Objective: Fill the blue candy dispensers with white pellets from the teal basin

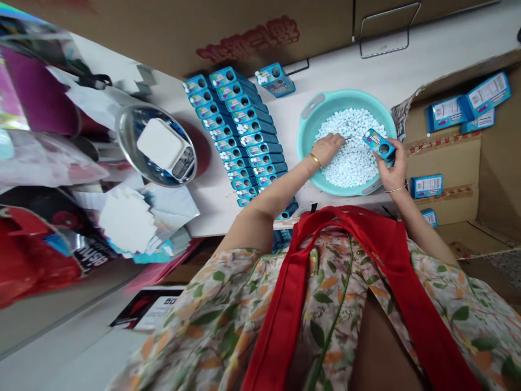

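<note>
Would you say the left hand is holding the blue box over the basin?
No, the right hand holds the blue box over the teal basin.

The right hand [394, 167] partly hides its box [376, 142]; the left edge cuts a blurred red bag [32, 269], the right edge a carton [456, 164].

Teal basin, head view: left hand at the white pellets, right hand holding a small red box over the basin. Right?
One error: the small box is blue, not red, as the head view shows. The rest stands: left hand at the white pellets, right hand holding the box over the teal basin.
</note>
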The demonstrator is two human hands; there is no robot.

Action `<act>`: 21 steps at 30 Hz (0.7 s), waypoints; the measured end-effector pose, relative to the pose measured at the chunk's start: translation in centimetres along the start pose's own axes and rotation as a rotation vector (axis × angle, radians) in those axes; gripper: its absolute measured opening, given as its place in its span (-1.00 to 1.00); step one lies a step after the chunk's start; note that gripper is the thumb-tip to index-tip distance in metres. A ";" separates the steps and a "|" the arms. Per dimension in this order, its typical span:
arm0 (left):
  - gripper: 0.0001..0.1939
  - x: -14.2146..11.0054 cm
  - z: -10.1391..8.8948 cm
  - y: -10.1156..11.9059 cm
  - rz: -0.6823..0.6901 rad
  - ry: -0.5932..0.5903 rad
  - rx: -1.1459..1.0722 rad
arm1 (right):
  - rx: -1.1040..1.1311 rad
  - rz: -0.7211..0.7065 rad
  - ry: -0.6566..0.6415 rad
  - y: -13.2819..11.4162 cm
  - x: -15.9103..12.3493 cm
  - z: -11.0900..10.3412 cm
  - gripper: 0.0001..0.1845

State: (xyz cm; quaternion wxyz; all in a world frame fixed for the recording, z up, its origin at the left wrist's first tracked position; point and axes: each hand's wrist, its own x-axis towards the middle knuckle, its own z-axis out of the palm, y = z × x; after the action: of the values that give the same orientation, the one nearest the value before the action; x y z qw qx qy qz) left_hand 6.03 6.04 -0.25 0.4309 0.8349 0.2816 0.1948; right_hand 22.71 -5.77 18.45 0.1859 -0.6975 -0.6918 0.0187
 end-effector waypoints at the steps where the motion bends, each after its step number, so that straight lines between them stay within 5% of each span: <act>1: -0.57 -0.2 0.6 0.6 0.045 -0.018 -0.029 | 0.000 0.001 0.017 0.0 0.2 -0.1 -0.41; 6: -0.41 -1.2 2.8 2.6 0.165 -0.145 -0.185 | 0.013 -0.007 0.084 0.6 0.8 0.1 -0.36; 11: -0.42 -2.8 2.7 2.3 0.244 -0.097 -0.388 | 0.076 -0.008 0.057 1.2 0.9 0.1 -0.36; 17: -0.55 -7.1 -4.4 1.1 0.355 0.027 -0.364 | 0.012 -0.021 0.014 1.1 0.9 0.3 -0.43; 21: -0.62 -8.6 -9.6 2.4 0.311 0.050 -0.155 | -0.069 -0.075 -0.077 0.6 0.2 1.2 -0.53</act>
State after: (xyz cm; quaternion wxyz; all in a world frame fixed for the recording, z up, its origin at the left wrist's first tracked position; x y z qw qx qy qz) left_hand -5.31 5.28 6.37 0.4517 0.8275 0.1436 0.3010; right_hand 22.96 -5.30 17.15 0.1355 -0.6758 -0.7243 0.0144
